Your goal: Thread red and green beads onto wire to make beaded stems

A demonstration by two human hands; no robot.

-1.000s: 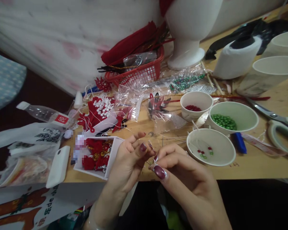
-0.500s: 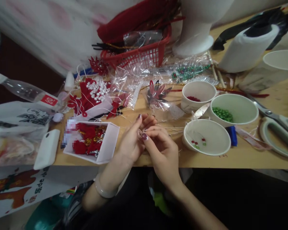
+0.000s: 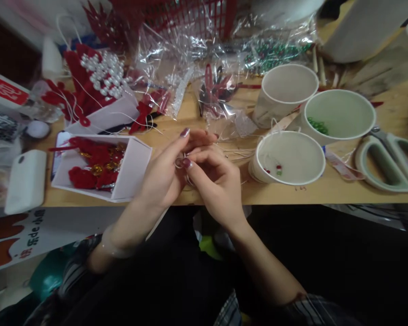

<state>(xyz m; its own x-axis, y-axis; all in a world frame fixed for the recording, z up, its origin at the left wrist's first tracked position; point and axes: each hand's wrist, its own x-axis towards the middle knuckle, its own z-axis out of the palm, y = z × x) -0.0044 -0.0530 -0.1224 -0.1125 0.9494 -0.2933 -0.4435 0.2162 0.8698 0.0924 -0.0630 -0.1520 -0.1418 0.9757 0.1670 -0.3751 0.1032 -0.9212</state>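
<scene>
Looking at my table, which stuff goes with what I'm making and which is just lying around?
Likely in use:
- thin looped piece, in the right hand
- near cup with red and green beads
- cup with green beads

Probably just lying about:
- white device
- scissors, though perhaps a tool for later
</scene>
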